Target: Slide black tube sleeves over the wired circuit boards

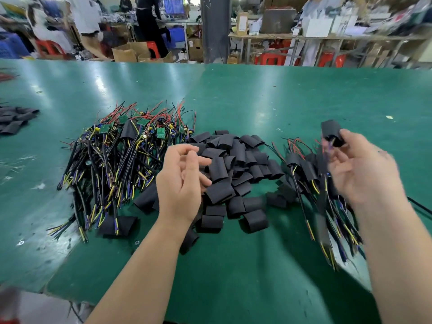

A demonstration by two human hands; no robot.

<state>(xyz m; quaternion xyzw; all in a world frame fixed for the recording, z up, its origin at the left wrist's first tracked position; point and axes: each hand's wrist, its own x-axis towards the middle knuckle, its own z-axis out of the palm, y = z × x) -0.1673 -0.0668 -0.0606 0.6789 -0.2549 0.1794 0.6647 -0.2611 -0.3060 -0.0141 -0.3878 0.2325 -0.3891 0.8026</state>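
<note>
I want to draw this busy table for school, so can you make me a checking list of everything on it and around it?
Surface: green table, scuffed, with small white scraps.
Job's things: pile of bare wired circuit boards at left; heap of black tube sleeves in the middle; sleeved boards at right.
Clutter: second small sleeve pile at far left edge.
Grippers: left hand empty, fingers loosely curled above the sleeve heap; right hand, blurred, holding a sleeved board.
Cables: yellow, blue, black and red leads trail from the boards.
Surroundings: red stools, cardboard boxes, other workers standing behind.
</note>
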